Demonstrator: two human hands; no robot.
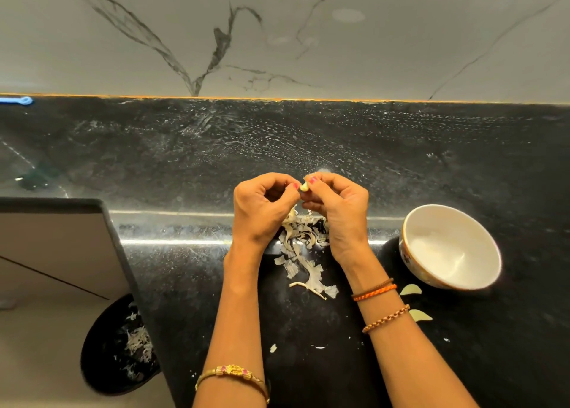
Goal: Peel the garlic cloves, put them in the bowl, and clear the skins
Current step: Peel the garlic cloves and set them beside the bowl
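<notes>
Both hands meet above the black counter (401, 161) around one small pale garlic clove (304, 186). My left hand (262, 210) pinches it from the left, and my right hand (339, 213) pinches it from the right with thumb and forefinger. A heap of papery white garlic skins (303, 253) lies on the counter below the hands, trailing toward me. The white bowl (450, 247) stands to the right with nothing visible inside. Two pale cloves (410, 289) (420, 315) lie on the counter just beside the bowl and my right wrist.
A black bin (120, 346) with skins in it stands on the floor at lower left, beside the counter's edge. A few stray skin bits (273, 348) dot the counter near me. The marbled wall (277, 37) closes the far side.
</notes>
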